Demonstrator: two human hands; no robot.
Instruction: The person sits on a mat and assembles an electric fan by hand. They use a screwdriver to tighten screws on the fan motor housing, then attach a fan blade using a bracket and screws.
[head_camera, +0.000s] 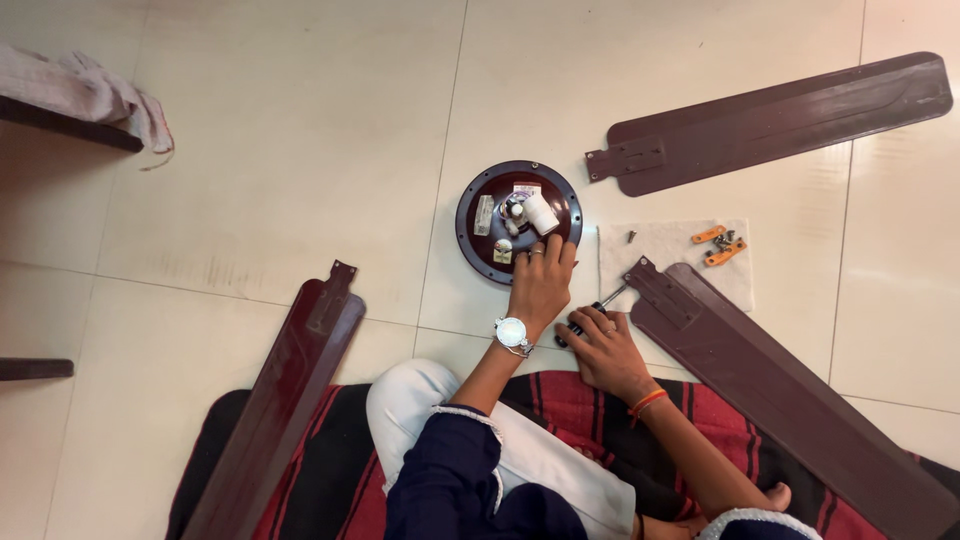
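Note:
A round dark-brown fan motor (490, 225) lies on the tiled floor, with a white cylindrical part (541, 212) and small fittings on top. My left hand (540, 285), with a wristwatch, rests on the motor's near right edge. Its fingers curl over the rim just below the white part. My right hand (605, 350), with an orange bangle at the wrist, is closed around a black-handled screwdriver (590, 312). The tool's metal tip points up and right toward a white cloth (670, 255).
Three long brown fan blades lie around me: one at far right (770, 120), one at near right (790, 390), one at left (285, 400). Orange brackets (718, 246) and screws sit on the cloth. I sit on a red-and-black striped mat (600, 400). A cloth-draped furniture edge (80, 100) is at top left.

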